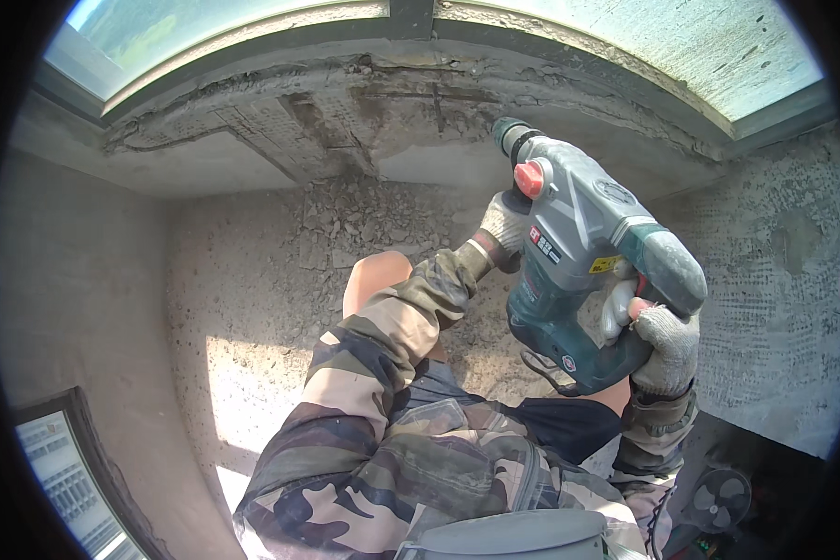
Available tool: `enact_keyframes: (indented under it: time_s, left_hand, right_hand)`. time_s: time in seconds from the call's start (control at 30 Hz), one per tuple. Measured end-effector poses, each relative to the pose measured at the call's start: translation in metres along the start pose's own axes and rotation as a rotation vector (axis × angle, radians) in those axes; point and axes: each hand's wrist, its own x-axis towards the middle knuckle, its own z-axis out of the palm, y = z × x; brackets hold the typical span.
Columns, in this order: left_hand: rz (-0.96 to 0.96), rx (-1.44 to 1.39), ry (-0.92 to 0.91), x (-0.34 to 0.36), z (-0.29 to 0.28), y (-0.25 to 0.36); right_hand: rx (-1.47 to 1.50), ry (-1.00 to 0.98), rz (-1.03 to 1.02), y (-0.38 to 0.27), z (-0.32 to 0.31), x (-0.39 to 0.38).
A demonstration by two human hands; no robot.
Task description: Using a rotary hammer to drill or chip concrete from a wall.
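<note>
A green and grey rotary hammer drill (pixel 574 219) with a red knob is held in both gloved hands, its chuck tilted up toward the broken wall (pixel 420 107) under the window. My right hand (pixel 665 345), in a white knit glove, wraps the rear handle near the red trigger, with a bare thumb tip showing. Farther forward, my left hand (pixel 502 227) closes round the side handle by the drill's front end; the drill body partly hides its fingers. No bit can be made out beyond the chuck. Exposed metal bars show in the chipped wall left of the chuck.
Broken rubble (pixel 355 229) lies on the dusty floor at the wall's foot. A window frame (pixel 411 23) runs above the damaged wall. Rough plaster (pixel 775 271) covers the right wall. A fan (pixel 721 497) stands at the lower right, and a smaller window (pixel 75 476) is at lower left.
</note>
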Motion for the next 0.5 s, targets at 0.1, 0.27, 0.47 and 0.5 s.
enact_keyframes:
  time_s: [0.1, 0.27, 0.47, 0.5]
  left_hand:
    - [-0.041, 0.043, -0.032, -0.002, -0.003, 0.021]
    - [-0.072, -0.203, -0.072, -0.002, -0.011, 0.004]
    - [0.004, 0.238, 0.006, -0.022, 0.002, 0.014]
    - [-0.008, 0.147, 0.024, -0.037, 0.018, 0.047]
  right_hand:
    - [-0.009, 0.026, -0.001, -0.002, 0.003, 0.008]
    - [-0.063, -0.071, 0.024, 0.002, -0.001, 0.008]
    - [-0.077, -0.003, -0.002, 0.017, -0.006, -0.052]
    - [-0.077, 0.026, -0.023, 0.02, -0.007, -0.056]
